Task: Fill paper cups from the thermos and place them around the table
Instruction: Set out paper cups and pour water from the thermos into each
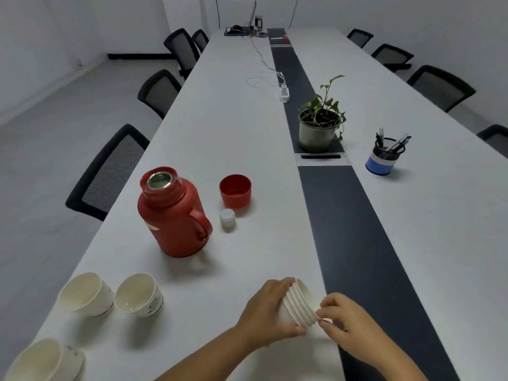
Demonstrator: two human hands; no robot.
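- My left hand (270, 309) grips a nested stack of paper cups (299, 305), tilted, nearer me than the red thermos (173, 215).
- My right hand (345, 316) pinches the stack's outermost rim.
- The thermos stands open; its red lid cup (235, 190) and white stopper (227, 217) sit just right of it.
- Three separate cups (137, 295) stand nearer me, left of the thermos.

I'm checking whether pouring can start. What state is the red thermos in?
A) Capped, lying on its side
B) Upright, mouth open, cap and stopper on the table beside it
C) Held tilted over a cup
B: the thermos stands upright, mouth uncovered, red cap and white stopper to its right.
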